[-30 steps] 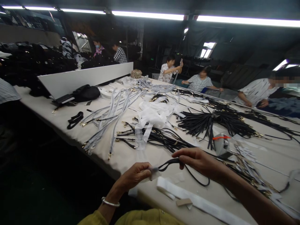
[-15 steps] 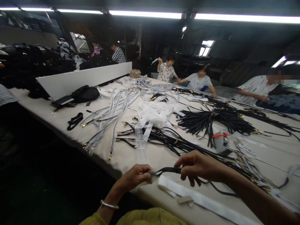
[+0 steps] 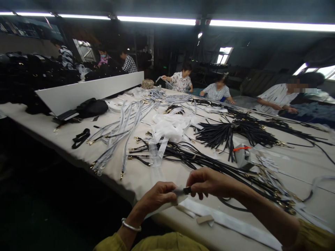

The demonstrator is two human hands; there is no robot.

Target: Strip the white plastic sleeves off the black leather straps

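Observation:
Near the table's front edge my left hand (image 3: 161,196) pinches a whitish, see-through strip of wrapping (image 3: 179,192) that surrounds part of a black strap. Close to its right, my right hand (image 3: 206,182) has thumb and fingers closed on the black strap (image 3: 187,190), where the dark end shows beyond the wrapping. The strap's remainder seems to trail under my right wrist onto the table. Beyond both hands lies a bundle of black straps (image 3: 206,162) with gold clasps. A long white strip (image 3: 230,223) lies below my right forearm.
Grey-white wrapped straps (image 3: 127,120) spread over the table's left part. Crumpled white wrapping (image 3: 167,129) sits mid-table, with a fanned black strap pile (image 3: 222,134) beyond. A tape dispenser (image 3: 243,158) stands right. A white board (image 3: 94,92) rises at left; several people work across the table.
My right hand has moved left, close to my left hand. The wrapping now covers more of the strap between them, and less black shows. The view has shifted slightly right.

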